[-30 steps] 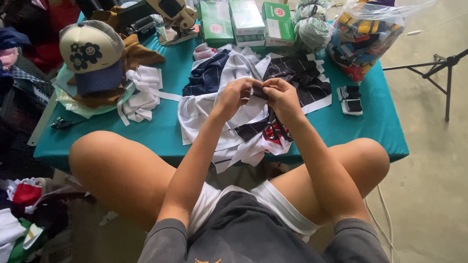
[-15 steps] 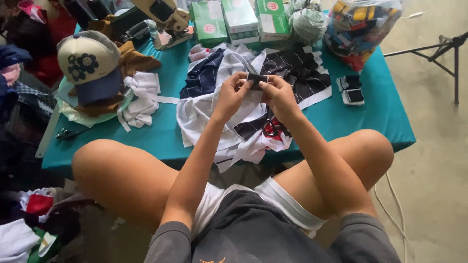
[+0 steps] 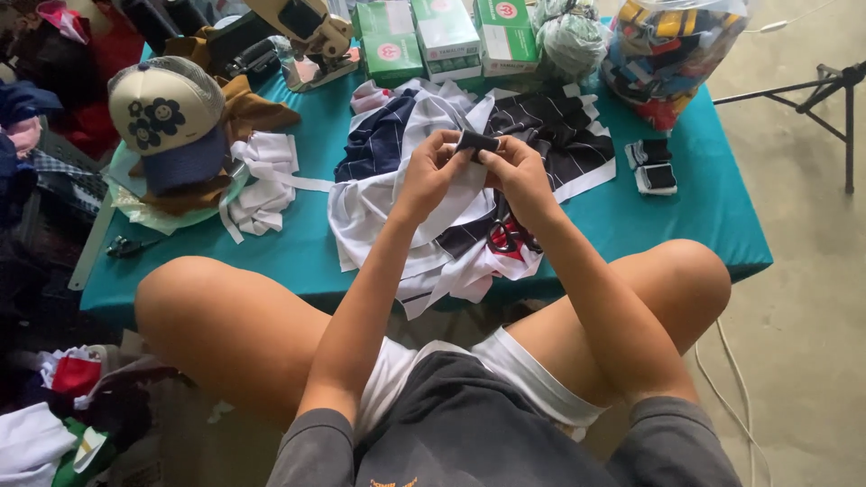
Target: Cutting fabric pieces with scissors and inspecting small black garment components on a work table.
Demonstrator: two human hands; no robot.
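Now your left hand (image 3: 431,169) and right hand (image 3: 514,171) both pinch a small black cloth piece (image 3: 476,142) above the fabric pile (image 3: 433,207) at mid-surface; two similar finished-looking pieces (image 3: 651,165) lie near the right edge, and much fabric remains unworked.

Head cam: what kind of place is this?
Likely a small sewing or craft workspace: fabric scraps piled on a teal table, a bag of coloured pieces, green boxes, bare concrete floor.

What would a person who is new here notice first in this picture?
First, the left hand and the right hand, which meet over the middle of the teal table and pinch a small black piece between them. Below them lies a heap of striped cloth. A cream cap rests at far left.
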